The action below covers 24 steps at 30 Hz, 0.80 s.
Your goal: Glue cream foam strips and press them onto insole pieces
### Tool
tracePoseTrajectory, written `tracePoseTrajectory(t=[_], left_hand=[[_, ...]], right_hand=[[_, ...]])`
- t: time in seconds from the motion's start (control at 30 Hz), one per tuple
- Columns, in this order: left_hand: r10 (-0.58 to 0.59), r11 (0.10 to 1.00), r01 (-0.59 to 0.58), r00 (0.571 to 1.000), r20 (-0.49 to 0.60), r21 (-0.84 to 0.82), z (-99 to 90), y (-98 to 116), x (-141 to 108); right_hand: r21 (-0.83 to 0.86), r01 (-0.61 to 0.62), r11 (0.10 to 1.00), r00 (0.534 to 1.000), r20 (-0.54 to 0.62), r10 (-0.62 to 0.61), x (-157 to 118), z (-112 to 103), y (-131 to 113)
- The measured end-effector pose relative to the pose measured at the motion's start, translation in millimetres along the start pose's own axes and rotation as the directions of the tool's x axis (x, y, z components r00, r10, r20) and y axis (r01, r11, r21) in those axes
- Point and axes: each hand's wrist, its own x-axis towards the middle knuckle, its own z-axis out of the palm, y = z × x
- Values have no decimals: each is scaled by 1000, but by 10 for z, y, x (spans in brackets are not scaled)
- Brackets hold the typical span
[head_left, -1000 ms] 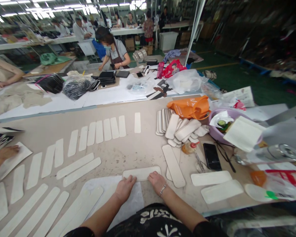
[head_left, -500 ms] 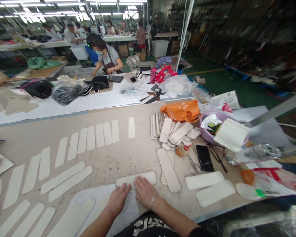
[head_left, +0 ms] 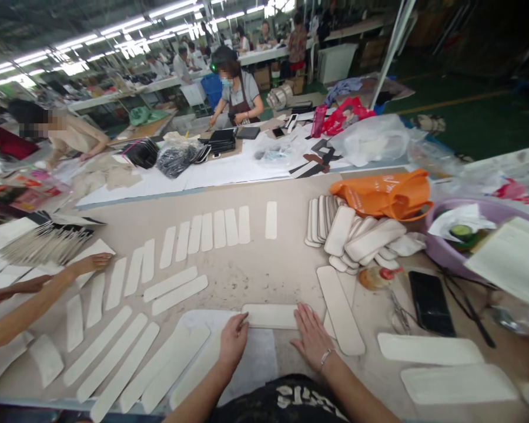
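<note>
A pale, round-cornered strip [head_left: 271, 316] lies flat on the table in front of me, crosswise. At its left end, my left hand [head_left: 234, 341] has curled fingers closed on the edge; the fingertips are partly hidden. My right hand [head_left: 312, 333], with a bracelet at the wrist, rests flat over the strip's right end, fingers stretched out. A white sheet [head_left: 258, 352] lies under the left hand. Right of the right hand, a longer padded strip [head_left: 341, 310] slants over another piece.
Rows of pale strips [head_left: 207, 231] cover the left side. Beyond the slanted strip are a strip pile [head_left: 340, 229], a glue-like bottle [head_left: 377, 277], scissors [head_left: 399, 314], a phone [head_left: 431, 302] and a purple basin [head_left: 441, 241]. A co-worker's hand [head_left: 97, 262] reaches in from the left.
The view has turned left, showing more co-workers there. My hands have moved apart, from the strip's middle and left part to its two ends. My left fingers have curled.
</note>
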Motion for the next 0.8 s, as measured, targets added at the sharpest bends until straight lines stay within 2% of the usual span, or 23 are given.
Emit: tracePoseTrajectory(t=[0.03, 0.1, 0.13, 0.2, 0.27, 0.3, 0.33, 0.4, 0.47, 0.53, 0.6, 0.67, 0.73, 0.8], left_hand=[[17, 1000, -17, 999, -51, -2, -12, -20, -29], [160, 987, -160, 984, -73, 10, -7, 26, -85], [258, 966, -258, 965, -42, 20, 16, 101, -105], [430, 900, -434, 899, 86, 34, 107, 333, -105], [524, 842, -538, 830, 190, 30, 241, 584, -38], [544, 826, -563, 810, 219, 30, 311, 678, 14], [537, 827, -561, 809, 238, 41, 374, 735, 67], [453, 868, -487, 857, 248, 97, 462, 717, 147], [328, 913, -373, 913, 243, 168, 487, 542, 165], [245, 931, -295, 942, 230, 215, 461, 292, 115], [221, 935, -269, 951, 215, 231, 426, 71, 17], [223, 936, -261, 959, 175, 237, 424, -49, -92], [246, 938, -259, 966, 85, 232, 472, -64, -147], [280, 943, -264, 958, -56, 200, 554, -5, -57]], right_hand=[[-9, 6, 1000, 1000, -4, -6, 1, 25, 3], [-35, 15, 999, 1000, -19, -16, 1, 80, 17], [-51, 20, 999, 999, -34, -22, 0, 111, 28], [-87, 28, 996, 996, -80, -35, -2, 177, 55], [-121, 43, 992, 990, -128, -59, -1, 236, 85], [-136, 52, 989, 987, -145, -72, 0, 255, 97], [-148, 58, 987, 984, -156, -81, 0, 265, 106], [-162, 65, 985, 984, -155, -91, -2, 256, 109], [-158, 62, 986, 988, -131, -83, -4, 220, 93], [-135, 57, 989, 993, -99, -70, 1, 178, 67], [-100, 39, 994, 997, -66, -46, 12, 147, 46], [-59, 16, 998, 999, -34, -18, 10, 130, 34], [-23, -5, 1000, 1000, -19, 5, -13, 123, 24], [1, -10, 1000, 999, -46, 10, -14, 134, 26]])
